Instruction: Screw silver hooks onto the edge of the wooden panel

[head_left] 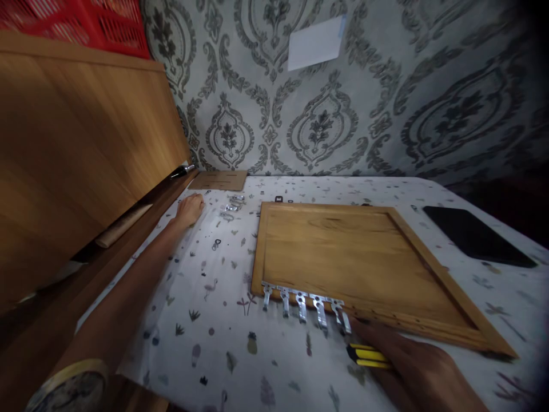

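My left hand (190, 210) rests at the left edge of the cloth-covered table with its fingers curled in; what they hold, if anything, is hidden. Just right of it lie several small metal fittings (233, 206). A framed wooden panel (330, 246) lies flat on the table. Along its near edge sits a row of several silver metal brackets (301, 307), their arms sticking out past the wood. My right hand (416, 363) is closed around a yellow-and-black screwdriver (369, 355), only its handle showing. The fingertips of that hand are at the rightmost bracket (343, 317).
A dark flat slab (476, 236) lies at the right of the table. Brown cardboard (219, 180) lies at the back by the patterned wall. To the left stands a wooden cabinet (86, 131) with a red basket (86, 26) on top. A dark bottle-like object (182, 170) lies beside it.
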`<move>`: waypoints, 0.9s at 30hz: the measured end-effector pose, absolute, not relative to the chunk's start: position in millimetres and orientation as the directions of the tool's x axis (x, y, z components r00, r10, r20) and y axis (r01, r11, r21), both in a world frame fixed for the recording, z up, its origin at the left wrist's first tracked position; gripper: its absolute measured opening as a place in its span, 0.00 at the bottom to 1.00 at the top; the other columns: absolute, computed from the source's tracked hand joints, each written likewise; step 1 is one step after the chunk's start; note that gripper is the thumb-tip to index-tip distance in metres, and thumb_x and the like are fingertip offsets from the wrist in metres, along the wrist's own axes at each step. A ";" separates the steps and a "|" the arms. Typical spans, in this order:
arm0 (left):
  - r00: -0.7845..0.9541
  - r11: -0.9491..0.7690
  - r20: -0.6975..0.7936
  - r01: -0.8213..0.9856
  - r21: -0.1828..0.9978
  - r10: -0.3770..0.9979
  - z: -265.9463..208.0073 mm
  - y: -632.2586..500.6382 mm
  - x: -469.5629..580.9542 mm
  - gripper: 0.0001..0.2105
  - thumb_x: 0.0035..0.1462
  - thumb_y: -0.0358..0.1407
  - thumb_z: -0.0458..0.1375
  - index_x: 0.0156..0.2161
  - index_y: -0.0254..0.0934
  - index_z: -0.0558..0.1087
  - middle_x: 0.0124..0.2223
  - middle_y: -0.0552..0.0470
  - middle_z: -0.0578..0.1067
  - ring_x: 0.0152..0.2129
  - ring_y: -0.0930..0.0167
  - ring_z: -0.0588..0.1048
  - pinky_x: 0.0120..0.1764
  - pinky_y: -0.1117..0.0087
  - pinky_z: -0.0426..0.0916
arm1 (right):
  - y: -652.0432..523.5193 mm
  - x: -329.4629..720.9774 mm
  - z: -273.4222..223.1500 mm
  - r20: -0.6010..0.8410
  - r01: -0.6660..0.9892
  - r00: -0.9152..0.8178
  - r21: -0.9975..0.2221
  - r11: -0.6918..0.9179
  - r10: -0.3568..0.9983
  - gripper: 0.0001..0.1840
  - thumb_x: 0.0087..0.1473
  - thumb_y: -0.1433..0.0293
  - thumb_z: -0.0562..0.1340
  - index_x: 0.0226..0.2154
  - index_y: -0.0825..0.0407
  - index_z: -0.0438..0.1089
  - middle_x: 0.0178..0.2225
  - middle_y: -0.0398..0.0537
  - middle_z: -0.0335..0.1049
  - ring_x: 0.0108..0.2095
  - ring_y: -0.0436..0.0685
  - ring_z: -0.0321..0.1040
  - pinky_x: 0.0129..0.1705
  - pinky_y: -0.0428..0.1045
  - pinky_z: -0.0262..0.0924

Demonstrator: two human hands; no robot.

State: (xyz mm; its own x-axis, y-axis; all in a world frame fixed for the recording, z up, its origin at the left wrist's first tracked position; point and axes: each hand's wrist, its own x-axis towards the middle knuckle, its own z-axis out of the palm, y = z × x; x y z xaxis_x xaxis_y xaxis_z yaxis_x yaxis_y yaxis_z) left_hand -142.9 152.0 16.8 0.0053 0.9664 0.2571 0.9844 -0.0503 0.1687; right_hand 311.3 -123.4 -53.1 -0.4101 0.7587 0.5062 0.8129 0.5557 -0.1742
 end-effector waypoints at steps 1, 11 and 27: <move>-0.005 -0.050 0.269 0.979 0.196 0.963 17.3 148.9 -143.4 0.17 0.67 0.41 0.59 0.56 0.35 0.71 0.55 0.43 0.73 0.48 0.63 0.75 0.50 0.55 0.74 | -122.8 311.1 -49.9 0.488 0.806 -0.439 -0.157 0.571 0.754 0.28 0.51 0.81 0.57 0.52 0.46 0.75 0.41 0.48 0.83 0.34 0.60 0.82 0.35 0.53 0.78; -0.001 -0.175 0.289 0.793 0.584 0.957 28.6 97.1 -107.9 0.07 0.61 0.31 0.53 0.31 0.36 0.68 0.25 0.56 0.67 0.23 0.73 0.68 0.30 0.72 0.65 | -124.6 293.2 -25.2 0.466 0.779 -0.503 -0.120 0.615 0.728 0.21 0.52 0.80 0.55 0.47 0.54 0.73 0.34 0.51 0.81 0.29 0.59 0.80 0.26 0.50 0.73; 0.764 -0.337 -0.054 0.346 0.875 0.643 38.8 -18.2 75.4 0.07 0.61 0.36 0.55 0.33 0.35 0.70 0.27 0.56 0.73 0.24 0.75 0.70 0.29 0.74 0.62 | -126.9 289.1 -17.4 0.412 0.819 -0.474 -0.118 0.562 0.778 0.25 0.47 0.82 0.56 0.47 0.55 0.74 0.34 0.49 0.81 0.29 0.54 0.76 0.29 0.47 0.64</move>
State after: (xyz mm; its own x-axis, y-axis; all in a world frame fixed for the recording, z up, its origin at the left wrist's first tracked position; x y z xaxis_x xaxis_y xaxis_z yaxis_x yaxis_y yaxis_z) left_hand 75.4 -18.2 38.8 0.7642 0.6427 -0.0545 0.3462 -0.3375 0.8754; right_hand 289.1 -126.9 -17.4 -0.4744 0.7780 0.4118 0.8189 0.5617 -0.1179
